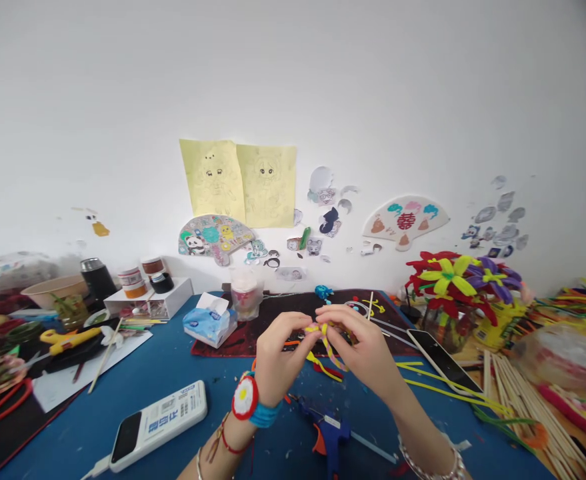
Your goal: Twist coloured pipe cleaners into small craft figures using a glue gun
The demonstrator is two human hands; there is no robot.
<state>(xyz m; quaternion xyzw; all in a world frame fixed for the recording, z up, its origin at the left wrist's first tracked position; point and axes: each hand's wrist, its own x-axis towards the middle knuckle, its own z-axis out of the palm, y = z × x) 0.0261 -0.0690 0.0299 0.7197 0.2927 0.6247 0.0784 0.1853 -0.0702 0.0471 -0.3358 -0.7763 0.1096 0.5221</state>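
My left hand (279, 353) and my right hand (360, 347) meet above the middle of the table. Thumb and fingers of each are pinched on a yellow and pink pipe cleaner (329, 348), which hangs in a curve below the fingertips. Part of it is hidden behind my right fingers. Beneath the hands lie yellow and red pipe cleaner pieces (330, 373). Nearer to me, between my forearms, rests a blue glue gun (333, 437) with an orange trigger and a clear glue stick.
A power bank (160, 423) lies front left, with a tissue pack (210, 327) behind it. At right are a phone (443, 360), wooden sticks (527, 407) and pipe cleaner flowers (450, 277). A yellow glue gun (70, 340) sits at left. The wall (293, 80) closes the back.
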